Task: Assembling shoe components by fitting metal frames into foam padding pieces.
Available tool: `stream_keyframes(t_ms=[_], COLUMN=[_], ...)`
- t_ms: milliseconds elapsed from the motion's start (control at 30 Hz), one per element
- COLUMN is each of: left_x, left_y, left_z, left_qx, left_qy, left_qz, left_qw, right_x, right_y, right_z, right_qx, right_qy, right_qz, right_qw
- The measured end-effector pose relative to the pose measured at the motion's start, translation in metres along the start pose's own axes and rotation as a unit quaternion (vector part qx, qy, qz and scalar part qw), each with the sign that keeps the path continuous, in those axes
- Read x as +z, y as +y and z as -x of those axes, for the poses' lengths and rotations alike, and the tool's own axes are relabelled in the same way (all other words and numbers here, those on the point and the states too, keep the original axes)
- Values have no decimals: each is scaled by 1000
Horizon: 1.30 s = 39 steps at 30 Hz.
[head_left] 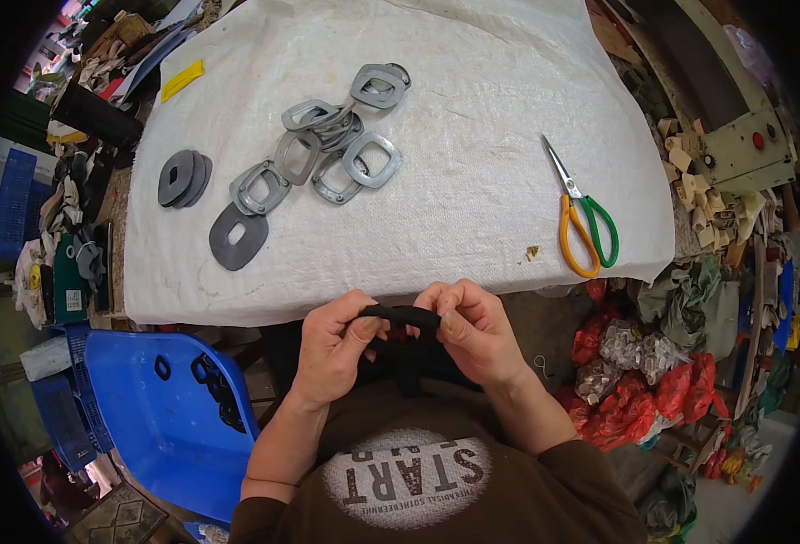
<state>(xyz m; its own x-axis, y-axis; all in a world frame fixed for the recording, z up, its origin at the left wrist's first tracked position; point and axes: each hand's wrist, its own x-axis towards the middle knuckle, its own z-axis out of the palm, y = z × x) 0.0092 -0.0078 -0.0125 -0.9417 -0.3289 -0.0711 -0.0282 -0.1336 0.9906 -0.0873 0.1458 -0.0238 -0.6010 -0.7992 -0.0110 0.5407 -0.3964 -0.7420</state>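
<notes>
Close to my body, just past the table's front edge, both hands grip a black ring-like piece (402, 315). My left hand (329, 352) pinches its left end between thumb and fingers. My right hand (478, 335) closes on the right end, the thumb pressed against it. The fingers hide part of its shape. Beyond the hands, a loose pile of grey rounded-square buckle frames (389, 170) lies on the white sheet (473, 227). A grey flat pad with a central hole (248, 250) sits beside them, and a small stack of similar pads (175, 190) lies farther left.
Scissors (578, 204) with orange and green handles lie at the table's right. Left of my body stands a blue basin (146, 435) with black rings (229, 413) inside. Red plastic bags (622, 412) crowd the floor on the right. A yellow strip (182, 80) rests far left.
</notes>
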Motion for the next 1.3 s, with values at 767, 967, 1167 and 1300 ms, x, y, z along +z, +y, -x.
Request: stream_keyframes(t_ms=[767,967,1167,1300], left_x=[7,6,5,6], left_y=[-7,-9,-5,-1], left_z=[0,-1,-2,-3], left_qx=[7,52,68,81], left_qy=[20,-28,-48,-57], left_qz=[140,107,60,26], left_qw=[990,992,995,995], right_x=[11,0,1,-3], right_y=[8,12,14,15], right_z=[-3,-5,-5,-5], right_qx=[-25,8,14,61], right_qy=[11,-92,-136,-129], right_qz=[-93,-184,-228,-251], right_qw=[995,979,964,958])
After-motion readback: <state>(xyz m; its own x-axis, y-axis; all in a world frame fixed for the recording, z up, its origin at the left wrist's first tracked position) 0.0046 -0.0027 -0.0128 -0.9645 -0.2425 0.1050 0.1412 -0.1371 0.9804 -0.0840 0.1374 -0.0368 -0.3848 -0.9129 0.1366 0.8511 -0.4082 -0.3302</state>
